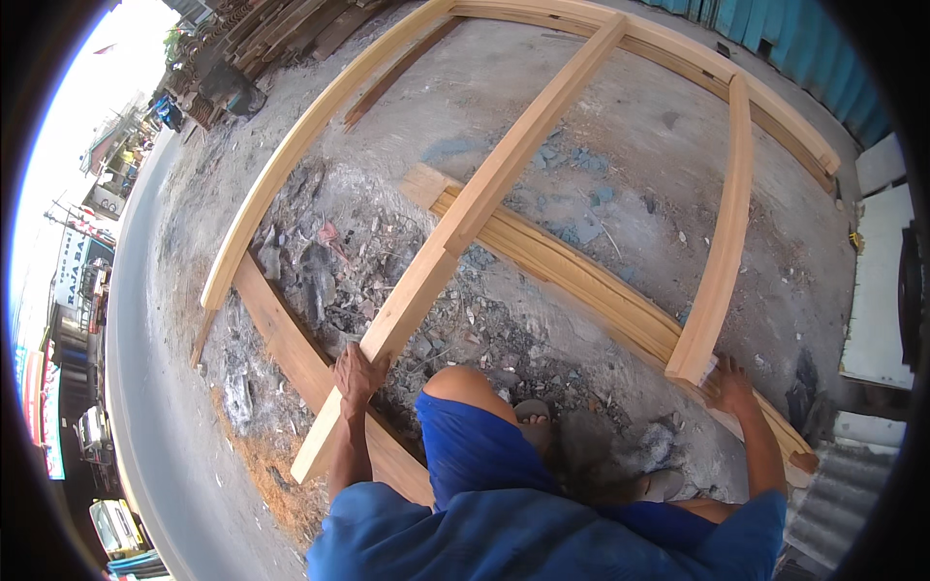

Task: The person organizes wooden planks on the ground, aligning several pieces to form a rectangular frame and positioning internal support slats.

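A large frame of pale wooden beams lies before me, with a long middle beam, a left side beam and a curved-looking right beam. My left hand is wrapped over the middle beam near its close end. At the near end of the right beam, my right hand grips the wood, its fingers partly hidden by the beam. Under the frame, a grooved timber runs diagonally toward my right hand. A flat brown plank lies beneath the middle beam at the left.
Rubble and broken stones cover the ground around my feet. Stacked timber stands far left, beside a road with parked vehicles. Blue corrugated sheeting bounds the far right; a white panel and grey corrugated sheet stand nearer.
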Available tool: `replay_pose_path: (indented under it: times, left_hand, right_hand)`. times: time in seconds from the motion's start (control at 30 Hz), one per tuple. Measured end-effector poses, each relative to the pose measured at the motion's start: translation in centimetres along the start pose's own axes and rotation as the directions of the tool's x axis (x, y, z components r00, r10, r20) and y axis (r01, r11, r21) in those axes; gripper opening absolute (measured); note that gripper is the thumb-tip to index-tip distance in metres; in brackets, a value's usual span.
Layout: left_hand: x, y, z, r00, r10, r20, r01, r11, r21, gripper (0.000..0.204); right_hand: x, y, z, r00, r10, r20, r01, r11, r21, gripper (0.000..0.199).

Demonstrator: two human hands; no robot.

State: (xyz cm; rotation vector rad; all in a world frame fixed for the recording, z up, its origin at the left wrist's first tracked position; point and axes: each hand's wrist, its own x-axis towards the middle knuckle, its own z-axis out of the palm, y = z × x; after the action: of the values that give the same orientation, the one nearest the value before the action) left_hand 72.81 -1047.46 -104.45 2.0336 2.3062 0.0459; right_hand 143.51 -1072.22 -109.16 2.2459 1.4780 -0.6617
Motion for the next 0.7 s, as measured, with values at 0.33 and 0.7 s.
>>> replay_pose_path:
  times: [0.33,0.7]
  left_hand:
    - [-0.2,0.4,-0.5,0.999,-0.033,-0.034,0.033,0.999,-0.020,0.058]
    - [0.1,0.3,-0.8,1.000,-0.010,-0.002,0.010,0.999,0.043,0.062]
  right_hand:
    - [1.2,1.3,1.8,0.992,-0.122,0.040,0.122,0.993,-0.005,0.087]
    - [1.0,1.5,2.0,1.000,0.015,0.016,-0.016,0.996,0.086,0.102]
